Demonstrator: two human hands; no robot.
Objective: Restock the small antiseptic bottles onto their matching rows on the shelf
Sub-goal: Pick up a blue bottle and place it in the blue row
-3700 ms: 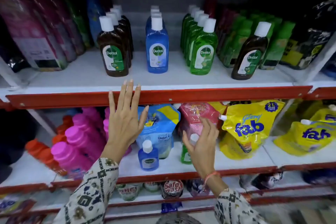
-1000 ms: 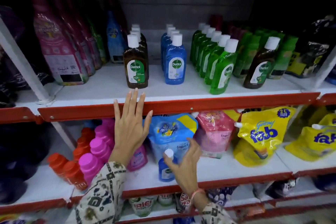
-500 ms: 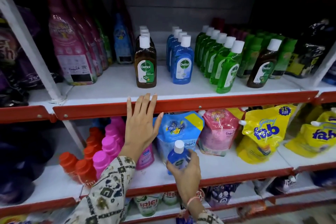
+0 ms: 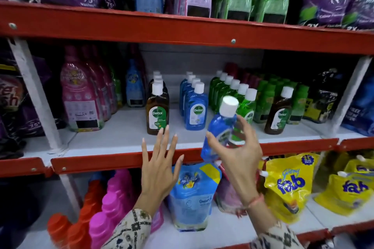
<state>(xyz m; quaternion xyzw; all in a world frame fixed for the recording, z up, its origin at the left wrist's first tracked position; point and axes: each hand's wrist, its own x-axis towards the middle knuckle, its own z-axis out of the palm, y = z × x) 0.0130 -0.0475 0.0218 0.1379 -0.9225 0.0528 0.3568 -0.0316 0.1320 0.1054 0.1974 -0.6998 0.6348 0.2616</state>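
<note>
My right hand [image 4: 238,151] grips a small blue antiseptic bottle [image 4: 219,129] with a white cap, tilted to the right, in front of the middle shelf's red edge [image 4: 121,160]. On that shelf stand a row of brown antiseptic bottles [image 4: 157,113], a row of blue ones [image 4: 196,111] and a row of green ones [image 4: 245,109]. One lone brown bottle [image 4: 278,115] stands further right among green bottles. My left hand [image 4: 159,170] is flat with fingers spread, its fingertips resting over the red shelf edge below the brown row.
Pink and purple detergent bottles [image 4: 83,99] fill the shelf's left. Below are orange and pink bottles [image 4: 113,202], a blue refill pouch [image 4: 192,194] and yellow pouches [image 4: 287,186]. Purple, pink and green packs line the top shelf [image 4: 182,30]. White uprights [image 4: 34,95] divide the bays.
My right hand has lifted the small blue bottle from the lower shelf up to the middle shelf's level. The view has tilted upward; my left hand stays at the red edge.
</note>
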